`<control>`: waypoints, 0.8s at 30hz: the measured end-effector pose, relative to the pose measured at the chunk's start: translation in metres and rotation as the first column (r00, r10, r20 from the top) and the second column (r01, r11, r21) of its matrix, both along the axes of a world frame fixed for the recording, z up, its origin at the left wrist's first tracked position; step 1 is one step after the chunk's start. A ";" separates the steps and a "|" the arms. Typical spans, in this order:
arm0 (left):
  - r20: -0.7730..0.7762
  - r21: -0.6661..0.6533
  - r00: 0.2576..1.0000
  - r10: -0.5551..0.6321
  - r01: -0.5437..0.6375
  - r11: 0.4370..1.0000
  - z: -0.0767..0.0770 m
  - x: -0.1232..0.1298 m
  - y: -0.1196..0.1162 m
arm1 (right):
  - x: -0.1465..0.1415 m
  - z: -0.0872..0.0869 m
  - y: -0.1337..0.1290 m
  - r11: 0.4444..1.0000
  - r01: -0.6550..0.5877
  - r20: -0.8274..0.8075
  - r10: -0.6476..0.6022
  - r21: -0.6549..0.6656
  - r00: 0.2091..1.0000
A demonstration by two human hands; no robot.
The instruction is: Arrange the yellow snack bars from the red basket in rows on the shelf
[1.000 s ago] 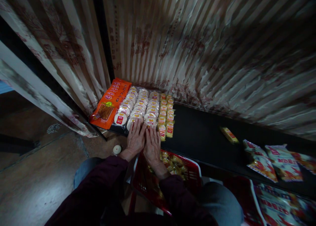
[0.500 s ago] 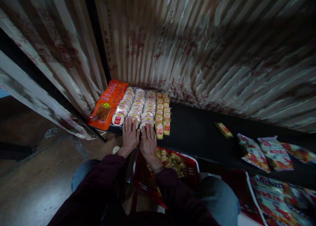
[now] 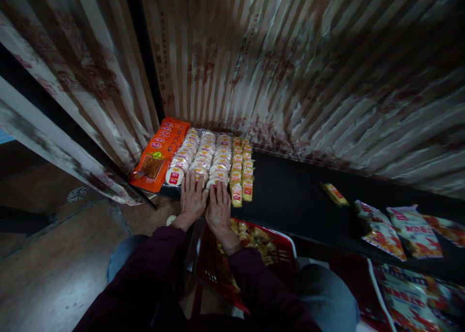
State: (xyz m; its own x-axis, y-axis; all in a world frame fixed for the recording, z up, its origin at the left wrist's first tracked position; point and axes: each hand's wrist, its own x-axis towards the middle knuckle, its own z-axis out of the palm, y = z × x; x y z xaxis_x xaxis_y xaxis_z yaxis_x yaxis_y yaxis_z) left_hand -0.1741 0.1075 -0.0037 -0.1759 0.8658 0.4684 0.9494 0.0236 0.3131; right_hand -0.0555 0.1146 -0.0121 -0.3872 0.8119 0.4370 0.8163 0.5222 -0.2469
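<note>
My left hand [image 3: 192,200] lies flat with fingers stretched over the front of the middle row of round white wrapped crackers [image 3: 204,154]. Beside it, my right hand [image 3: 218,211] rests its outstretched fingers on the front of the right-hand row of white wrapped crackers [image 3: 221,155]. A third row of the same white crackers [image 3: 175,175] stands to the left, next to a flat orange snack packet [image 3: 156,160]. On the right are two rows of small yellow wrapped snacks [image 3: 237,192]. All of them sit on a black shelf [image 3: 286,191].
Between my knees stands a red basket [image 3: 290,247] holding yellow wrapped snacks [image 3: 259,240]. A single yellow snack [image 3: 334,194] and several printed bags [image 3: 414,229] lie farther right on the shelf. More bags [image 3: 410,293] fill a container at lower right. A pleated curtain [image 3: 232,56] hangs behind.
Both hands stay at the front of the white cracker rows, with hardly any movement. The view has shifted slightly, so the items on the right appear a little farther right and lower.
</note>
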 end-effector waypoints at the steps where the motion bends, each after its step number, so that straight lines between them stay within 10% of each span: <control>1: 0.004 -0.002 1.000 0.005 -0.005 1.000 0.001 0.000 0.001 | 0.000 0.000 0.000 1.000 -0.006 0.001 0.006 -0.002 1.000; 24: -0.006 -0.009 1.000 0.002 -0.002 1.000 0.003 0.001 0.000 | 0.006 0.004 -0.001 0.993 -0.120 -0.053 0.120 0.009 0.991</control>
State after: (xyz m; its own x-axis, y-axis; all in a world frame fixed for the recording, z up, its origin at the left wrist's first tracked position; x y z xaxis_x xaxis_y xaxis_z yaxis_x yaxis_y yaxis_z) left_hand -0.1731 0.1072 -0.0004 -0.1753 0.8698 0.4612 0.9512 0.0288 0.3072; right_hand -0.0493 0.1131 -0.0084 -0.4577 0.7582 0.4644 0.7331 0.6174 -0.2854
